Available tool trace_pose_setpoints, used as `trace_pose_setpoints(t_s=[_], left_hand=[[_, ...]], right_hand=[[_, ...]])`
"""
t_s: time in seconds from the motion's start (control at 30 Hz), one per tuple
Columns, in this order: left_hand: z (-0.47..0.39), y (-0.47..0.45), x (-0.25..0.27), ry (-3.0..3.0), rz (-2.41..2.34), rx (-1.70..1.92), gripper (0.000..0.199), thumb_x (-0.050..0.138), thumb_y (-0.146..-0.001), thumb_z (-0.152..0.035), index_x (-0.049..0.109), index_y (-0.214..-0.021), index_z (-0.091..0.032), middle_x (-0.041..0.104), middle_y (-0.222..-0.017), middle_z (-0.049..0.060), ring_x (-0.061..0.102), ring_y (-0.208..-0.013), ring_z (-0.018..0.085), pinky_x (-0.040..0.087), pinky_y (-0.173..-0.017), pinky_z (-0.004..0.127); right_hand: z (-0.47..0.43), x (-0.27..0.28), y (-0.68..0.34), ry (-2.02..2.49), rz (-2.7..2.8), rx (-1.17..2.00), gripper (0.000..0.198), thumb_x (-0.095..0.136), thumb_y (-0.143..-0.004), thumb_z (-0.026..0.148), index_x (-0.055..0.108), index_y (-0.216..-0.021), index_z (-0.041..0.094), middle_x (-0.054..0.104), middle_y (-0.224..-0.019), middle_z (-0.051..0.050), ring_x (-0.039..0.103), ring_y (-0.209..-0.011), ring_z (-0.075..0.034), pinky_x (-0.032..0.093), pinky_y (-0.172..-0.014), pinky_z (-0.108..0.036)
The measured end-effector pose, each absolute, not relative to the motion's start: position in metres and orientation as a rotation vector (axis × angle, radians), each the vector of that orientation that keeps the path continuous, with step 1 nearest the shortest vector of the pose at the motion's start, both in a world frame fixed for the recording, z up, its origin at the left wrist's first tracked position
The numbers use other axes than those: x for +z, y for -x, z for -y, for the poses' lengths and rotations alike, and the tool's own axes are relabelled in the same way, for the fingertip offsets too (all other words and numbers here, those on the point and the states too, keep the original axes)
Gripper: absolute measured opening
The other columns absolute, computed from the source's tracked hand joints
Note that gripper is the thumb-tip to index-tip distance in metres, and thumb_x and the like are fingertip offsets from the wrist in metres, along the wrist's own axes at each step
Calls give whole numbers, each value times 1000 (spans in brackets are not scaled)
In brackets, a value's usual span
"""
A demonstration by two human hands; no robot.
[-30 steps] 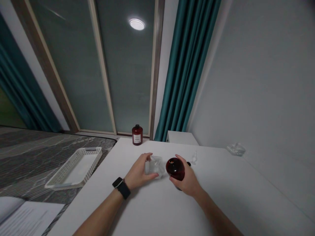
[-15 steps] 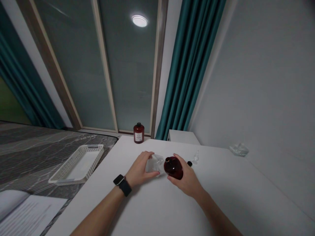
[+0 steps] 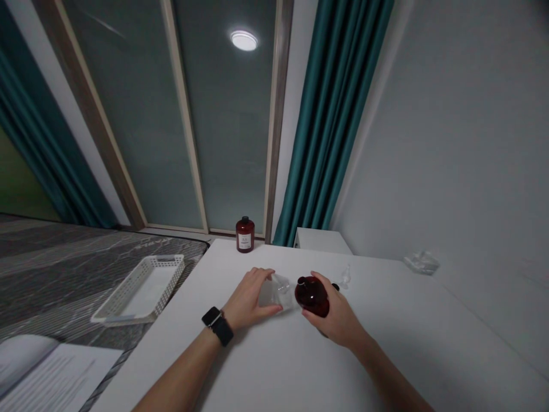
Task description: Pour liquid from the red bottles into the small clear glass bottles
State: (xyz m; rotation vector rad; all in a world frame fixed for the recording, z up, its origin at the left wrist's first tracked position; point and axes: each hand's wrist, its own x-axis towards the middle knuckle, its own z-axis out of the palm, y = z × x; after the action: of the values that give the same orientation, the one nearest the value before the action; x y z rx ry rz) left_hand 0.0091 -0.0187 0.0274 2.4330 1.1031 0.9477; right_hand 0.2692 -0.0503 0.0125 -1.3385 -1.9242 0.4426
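My left hand [image 3: 251, 297], with a black watch on its wrist, curves its thumb and fingers around a clear, see-through container [image 3: 281, 289] low over the white table. My right hand [image 3: 338, 315] grips a dark reddish-brown bottle [image 3: 312, 296] by its body. The bottle is tilted, its uncapped neck pointing up and left towards the container, with a gap between the two. Behind the right hand, a small black cap [image 3: 335, 286] is partly hidden. A clear small piece, perhaps a dropper or stopper [image 3: 345, 276], lies close by.
A capped brown bottle with a white label [image 3: 245, 234] stands at the far edge of the white table [image 3: 274, 366]. Crumpled clear plastic [image 3: 421, 262] lies by the wall. To the left are a white basket [image 3: 169, 286] and an open booklet [image 3: 81, 369] on grey patterned fabric.
The bottle in my right hand has shifted slightly right, widening the gap to the clear container. My left hand keeps its hold. The whole view has drifted a little.
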Motion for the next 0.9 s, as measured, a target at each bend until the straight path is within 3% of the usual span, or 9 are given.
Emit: trace_pose_setpoints(t_s=[0.47,0.9], left_hand=[[26,-18,32,-2354,-1041,951,60,80,-69,-30,47,-118,-18,57,-112,9,56,-104,29,47,-90,43],[28,-19,35,-2420,-1003,841,64,82,-69,-37,47,-119,-17,57,-114,11,57,-105,30,49,-91,43]], right_hand=[[59,23,-279,1351,2089,442,82,73,-71,32,37,-144,28,57,-137,-11,60,-119,-31,49,-100,-47],[63,36,-282,1401,2323,291,83,72,-72,32,34,-145,22,59,-135,-14,61,-118,-32,51,-97,-46]])
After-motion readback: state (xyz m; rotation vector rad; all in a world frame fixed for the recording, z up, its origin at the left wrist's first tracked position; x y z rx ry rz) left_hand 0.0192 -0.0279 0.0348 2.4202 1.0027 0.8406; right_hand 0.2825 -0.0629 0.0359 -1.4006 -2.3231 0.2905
